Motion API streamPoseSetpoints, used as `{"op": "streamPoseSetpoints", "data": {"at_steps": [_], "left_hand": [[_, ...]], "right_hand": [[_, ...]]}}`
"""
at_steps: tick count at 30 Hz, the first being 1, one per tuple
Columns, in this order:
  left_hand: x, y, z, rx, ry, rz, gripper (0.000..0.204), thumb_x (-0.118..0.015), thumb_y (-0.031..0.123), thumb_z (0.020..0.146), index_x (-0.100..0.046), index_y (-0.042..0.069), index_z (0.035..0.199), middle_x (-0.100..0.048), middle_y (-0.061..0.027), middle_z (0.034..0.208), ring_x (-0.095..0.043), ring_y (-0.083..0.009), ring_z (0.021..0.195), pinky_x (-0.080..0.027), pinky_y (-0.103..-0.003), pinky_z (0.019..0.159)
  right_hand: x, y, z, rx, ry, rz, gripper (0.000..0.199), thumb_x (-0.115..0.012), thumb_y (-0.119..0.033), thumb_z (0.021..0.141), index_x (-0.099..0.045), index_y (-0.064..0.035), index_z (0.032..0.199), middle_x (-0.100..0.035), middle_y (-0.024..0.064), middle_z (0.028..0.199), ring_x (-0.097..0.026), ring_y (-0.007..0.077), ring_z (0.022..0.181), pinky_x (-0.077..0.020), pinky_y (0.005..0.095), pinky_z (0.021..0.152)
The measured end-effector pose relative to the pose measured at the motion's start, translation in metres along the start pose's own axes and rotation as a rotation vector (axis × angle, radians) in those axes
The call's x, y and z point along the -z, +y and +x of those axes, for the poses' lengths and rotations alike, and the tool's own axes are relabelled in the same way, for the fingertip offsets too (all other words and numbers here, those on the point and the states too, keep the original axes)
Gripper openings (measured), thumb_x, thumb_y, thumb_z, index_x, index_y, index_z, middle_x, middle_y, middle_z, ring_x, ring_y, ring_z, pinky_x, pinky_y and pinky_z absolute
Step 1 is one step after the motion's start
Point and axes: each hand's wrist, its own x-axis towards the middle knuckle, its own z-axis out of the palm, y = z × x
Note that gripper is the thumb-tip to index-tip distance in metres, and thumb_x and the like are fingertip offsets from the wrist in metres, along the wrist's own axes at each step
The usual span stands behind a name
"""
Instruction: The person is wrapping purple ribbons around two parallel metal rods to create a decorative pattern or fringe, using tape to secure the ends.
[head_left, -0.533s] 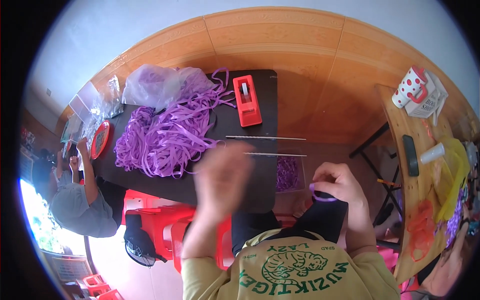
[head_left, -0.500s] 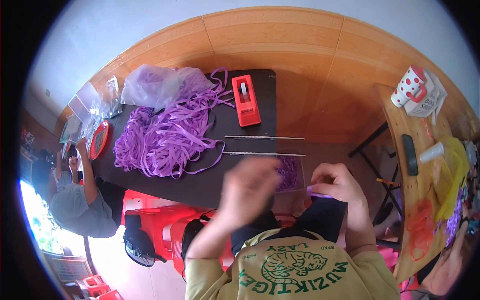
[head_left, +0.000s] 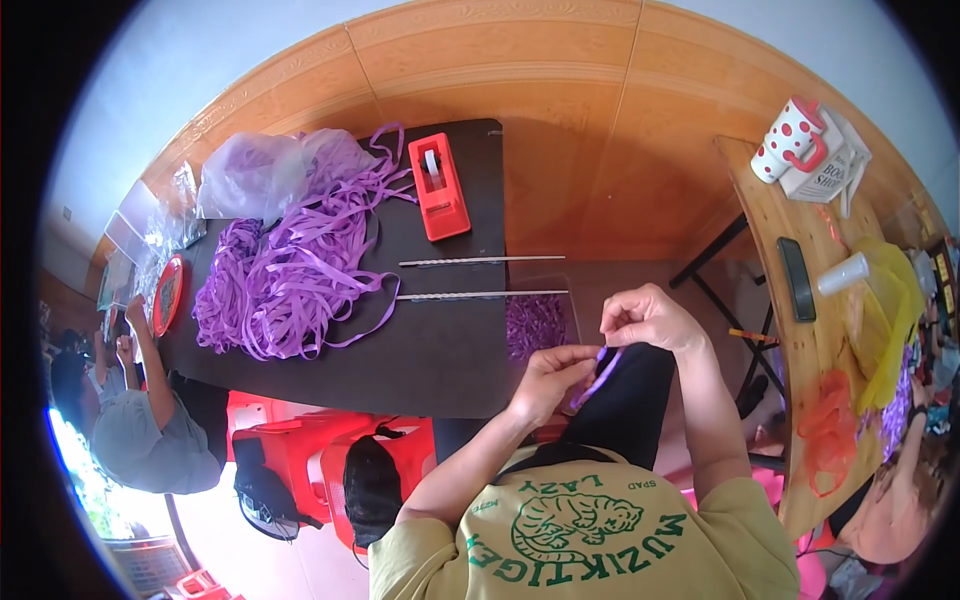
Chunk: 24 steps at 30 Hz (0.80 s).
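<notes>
A short strip of purple ribbon (head_left: 603, 378) hangs in a small curve between my two hands, above my dark-trousered lap. One end sits in the pinched fingertips of my left hand (head_left: 553, 380). My right hand (head_left: 655, 320), a little higher and to the right, pinches the ribbon too, its fingers bent. To the left, a large loose heap of purple ribbon (head_left: 290, 290) lies on the dark table (head_left: 430, 370). Two thin twisted metal rods (head_left: 480, 295) stick out past the table's right edge. Below them stands a clear box holding purple ribbon pieces (head_left: 537, 325).
A red tape dispenser (head_left: 440, 190) stands on the dark table beside a plastic bag (head_left: 255, 175). At right, a wooden table (head_left: 765, 230) carries a phone (head_left: 796, 280), a dotted mug (head_left: 790, 140) and bags. Red stools (head_left: 300, 440) stand below. Other people sit at both sides.
My left hand, blurred before, has moved right and now meets the ribbon beside my right hand. My right hand has risen slightly. The whole view has shifted, with the table further left.
</notes>
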Motion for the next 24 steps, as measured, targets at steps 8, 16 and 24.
{"op": "streamPoseSetpoints", "data": {"at_steps": [8,16,24], "left_hand": [[0.022,-0.018,0.054,-0.160,0.071,0.044,0.014,-0.061,0.011,0.089,-0.066,0.001,0.098,-0.064,-0.0029,0.082,-0.059,-0.0093,0.077,-0.044,-0.022,0.073],[0.028,-0.002,0.072,-0.439,0.191,-0.110,0.013,-0.059,0.008,0.090,-0.063,0.000,0.100,-0.065,-0.0059,0.087,-0.059,-0.0114,0.079,-0.046,-0.024,0.076],[0.028,-0.001,0.080,-0.498,0.395,-0.154,0.015,-0.059,0.006,0.089,-0.061,-0.001,0.102,-0.063,-0.0059,0.089,-0.058,-0.0121,0.081,-0.045,-0.025,0.078]], "right_hand": [[0.032,0.008,0.051,0.014,0.032,-0.043,0.013,-0.065,0.007,0.075,-0.061,0.0002,0.086,-0.060,-0.0003,0.077,-0.056,0.0067,0.072,-0.0459,0.0218,0.067],[0.037,-0.020,0.124,0.057,-0.083,-0.084,0.014,-0.067,0.006,0.076,-0.061,-0.0005,0.086,-0.058,-0.0002,0.074,-0.055,0.0068,0.069,-0.0451,0.0215,0.062],[0.042,0.001,0.161,0.006,-0.113,0.029,0.014,-0.070,0.001,0.075,-0.062,-0.0026,0.086,-0.059,-0.0009,0.071,-0.053,0.0054,0.063,-0.0417,0.0190,0.055]]}}
